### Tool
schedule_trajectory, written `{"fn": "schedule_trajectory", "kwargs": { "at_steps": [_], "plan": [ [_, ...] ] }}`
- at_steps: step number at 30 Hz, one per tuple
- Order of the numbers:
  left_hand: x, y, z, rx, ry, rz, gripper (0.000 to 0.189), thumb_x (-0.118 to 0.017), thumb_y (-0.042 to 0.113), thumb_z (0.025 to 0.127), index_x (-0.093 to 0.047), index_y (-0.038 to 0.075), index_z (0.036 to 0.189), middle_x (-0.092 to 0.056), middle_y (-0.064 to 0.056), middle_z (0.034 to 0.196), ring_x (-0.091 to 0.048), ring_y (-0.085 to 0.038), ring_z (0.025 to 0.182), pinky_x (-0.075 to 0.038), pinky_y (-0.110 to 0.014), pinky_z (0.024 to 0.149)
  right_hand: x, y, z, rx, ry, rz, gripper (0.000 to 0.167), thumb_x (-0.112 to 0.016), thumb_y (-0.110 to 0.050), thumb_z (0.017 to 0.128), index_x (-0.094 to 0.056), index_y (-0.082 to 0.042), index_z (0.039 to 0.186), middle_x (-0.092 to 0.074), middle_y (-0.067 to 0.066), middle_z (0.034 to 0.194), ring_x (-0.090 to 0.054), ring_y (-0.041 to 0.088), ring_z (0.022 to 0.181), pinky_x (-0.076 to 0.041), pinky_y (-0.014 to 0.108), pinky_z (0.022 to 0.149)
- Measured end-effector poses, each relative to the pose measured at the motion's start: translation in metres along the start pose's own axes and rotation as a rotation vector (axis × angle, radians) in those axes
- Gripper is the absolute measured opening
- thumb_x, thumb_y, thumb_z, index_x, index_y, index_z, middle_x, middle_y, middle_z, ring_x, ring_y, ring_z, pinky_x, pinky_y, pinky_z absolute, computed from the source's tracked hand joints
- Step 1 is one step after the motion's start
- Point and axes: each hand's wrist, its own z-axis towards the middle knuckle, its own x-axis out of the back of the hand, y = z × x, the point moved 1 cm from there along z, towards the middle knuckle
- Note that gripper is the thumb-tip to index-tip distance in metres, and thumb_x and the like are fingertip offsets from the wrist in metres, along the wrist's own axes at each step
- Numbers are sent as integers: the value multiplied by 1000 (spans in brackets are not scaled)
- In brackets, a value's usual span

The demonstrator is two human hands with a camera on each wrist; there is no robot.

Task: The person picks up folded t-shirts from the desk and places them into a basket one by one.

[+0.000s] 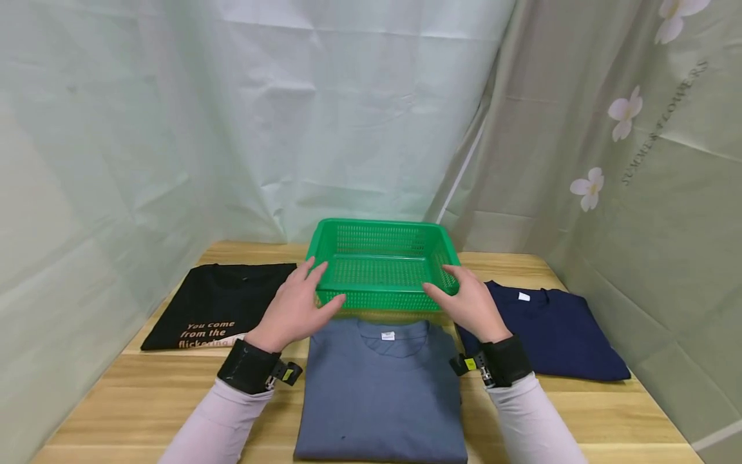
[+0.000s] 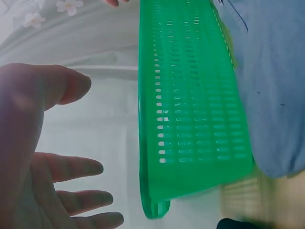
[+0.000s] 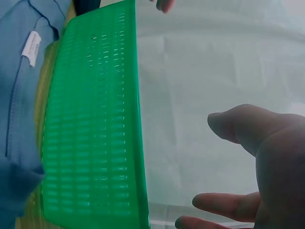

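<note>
Green basket (image 1: 379, 267) sits mid-table behind grey-blue shirt (image 1: 382, 393), near edge at collar; left hand (image 1: 295, 308) and right hand (image 1: 471, 303) flank near corners, fingers spread, grasping nothing, wrist views show gaps. Black shirt (image 1: 211, 306) left, navy shirt (image 1: 556, 332) right; wooden table (image 1: 597, 412) curtained, nothing blocks hands

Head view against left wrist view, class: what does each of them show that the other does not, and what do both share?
Only the head view shows the black T-shirt with lettering, the navy T-shirt, the wooden table, both hands at once, the left hand and right hand open at the basket's near corners, and the basket's inside. Only the left wrist view shows the left hand's palm side and the gap between its fingers and the basket's outer wall. Both show the green basket and the grey-blue T-shirt.
</note>
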Motion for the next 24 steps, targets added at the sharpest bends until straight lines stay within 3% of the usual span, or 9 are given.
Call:
{"fn": "schedule_trajectory", "kwargs": {
  "at_steps": [9,17,20,24],
  "plan": [
    [5,-17,-25,54,9,-191,75,-66,41,110,-39,2,169,-25,-27,178,-28,-52,164,-38,-72,125,6,15,-19,-1,13,-6,78,-67,-55,107,-48,-5,164,-50,24,166,-48,46,152,-46,68,118],
    [3,-27,-46,100,73,-343,64,-66,35,111,-48,2,163,-42,-25,168,-46,-46,154,-52,-64,116,3,27,-38,-10,9,6,78,-68,-54,107,-49,-2,162,-56,26,161,-58,46,144,-53,64,111],
    [3,-29,-53,148,38,-386,64,-65,37,112,-47,4,164,-43,-24,167,-48,-44,152,-55,-60,114,2,31,-43,-34,-2,4,78,-69,-53,106,-51,-2,161,-57,26,159,-61,45,141,-56,62,109],
    [2,-30,-62,234,-56,-428,69,-64,44,112,-44,6,166,-42,-23,168,-50,-44,153,-54,-59,115,-3,37,-50,-99,-43,19,76,-69,-53,106,-52,-3,160,-59,26,158,-67,42,134,-61,56,102]
  ]
}}
